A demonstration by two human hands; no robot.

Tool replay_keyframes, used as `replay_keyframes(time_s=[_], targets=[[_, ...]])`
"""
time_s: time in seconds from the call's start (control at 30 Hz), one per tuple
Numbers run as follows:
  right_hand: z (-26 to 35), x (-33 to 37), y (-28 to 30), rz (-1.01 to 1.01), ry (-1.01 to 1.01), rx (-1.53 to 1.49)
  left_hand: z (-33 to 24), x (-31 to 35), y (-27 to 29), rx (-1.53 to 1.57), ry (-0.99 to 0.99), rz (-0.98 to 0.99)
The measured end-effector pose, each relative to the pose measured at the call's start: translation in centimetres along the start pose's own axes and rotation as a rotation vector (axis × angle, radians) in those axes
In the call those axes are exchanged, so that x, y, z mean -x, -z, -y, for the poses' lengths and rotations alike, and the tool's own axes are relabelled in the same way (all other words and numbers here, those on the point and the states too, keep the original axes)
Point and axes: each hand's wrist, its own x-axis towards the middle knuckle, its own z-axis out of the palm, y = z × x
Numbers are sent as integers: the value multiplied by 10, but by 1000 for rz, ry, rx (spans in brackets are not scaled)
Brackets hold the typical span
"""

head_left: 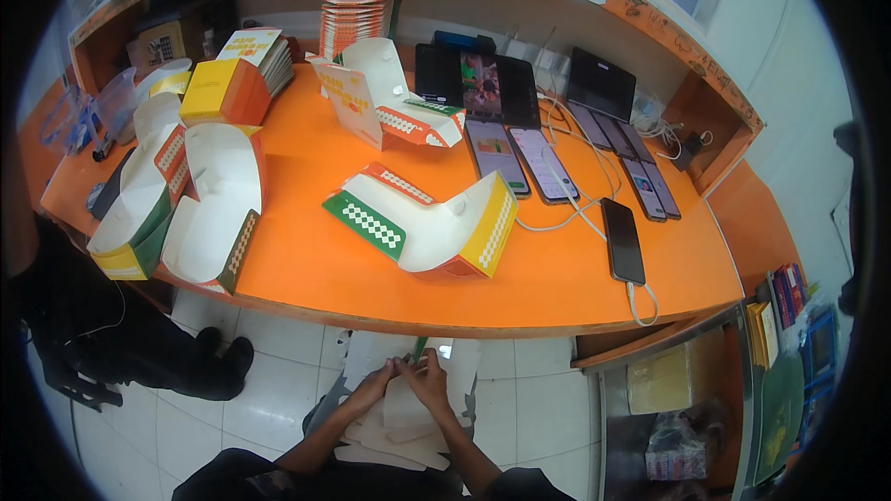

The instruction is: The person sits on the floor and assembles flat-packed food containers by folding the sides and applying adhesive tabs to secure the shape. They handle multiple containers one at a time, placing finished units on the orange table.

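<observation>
Over my lap, below the table's front edge, my left hand (374,384) and my right hand (427,382) are close together. Their fingers pinch a white paperboard food box (405,413), seen from its plain side, with a strip of green showing past the fingertips. More pale, flat cardboard lies under it on my lap. Nearest on the table above sits a partly folded food box (422,223) in green, yellow and orange, its white inside facing up. Behind that, another half-folded box (394,97) stands with its flaps raised.
Opened boxes (213,199) and a yellow box (223,93) fill the table's left side. A box stack (357,14) stands at the back. Several phones lie at right, a black phone (623,241) with its cable near the edge. A person's dark-clothed legs (130,339) are at left.
</observation>
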Motion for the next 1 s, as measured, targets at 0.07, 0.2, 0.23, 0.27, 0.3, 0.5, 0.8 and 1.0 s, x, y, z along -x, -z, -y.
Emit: replay_keyframes(time_s=[0.07, 0.2, 0.23, 0.27, 0.3, 0.5, 0.8, 1.0], targets=[[-6, -3, 2, 37, -49, -113, 5, -5, -3, -37, -195, -4], [-18, -6, 7, 99, -103, -373, 18, -7, -1, -194, -363, -49], [-20, -5, 8, 98, -155, -426, 19, -7, 1, -219, -363, -95], [-21, -4, 9, 79, -142, -476, 19, -5, 2, -241, -344, -140], [-22, -2, 10, 58, -165, -525, 19, -3, 3, -262, -322, -184], [-24, 4, 12, 41, -133, -659, 7, 7, -2, -461, -298, -400], [-73, 31, 6, -75, 84, -45, -8, -4, -1, -415, -367, -468], [-85, 34, -13, -133, 170, 262, -9, 6, -7, -732, -495, -500]])
